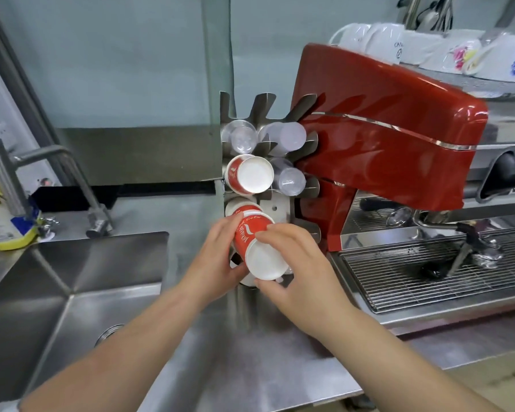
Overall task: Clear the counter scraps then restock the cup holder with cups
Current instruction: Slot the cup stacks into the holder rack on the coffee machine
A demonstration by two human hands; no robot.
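sink (81, 295) left, cup holder (275, 208) centre, espresso machine (399, 162) right

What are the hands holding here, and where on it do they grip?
Both grip one stack of red paper cups: the left hand on its side wall, the right hand around the white bottom end, at the metal cup holder.

Both hands on a stack of red paper cups (254, 242) at the metal cup holder (275, 208), left hand (217, 257) gripping the side, right hand (295, 263) wrapped over the white base end. Another red cup stack (249, 177) sits in the slot just above, clear plastic cups (241, 136) higher up. Red espresso machine (384, 138) right beside it, steel sink (72, 292) on the left.
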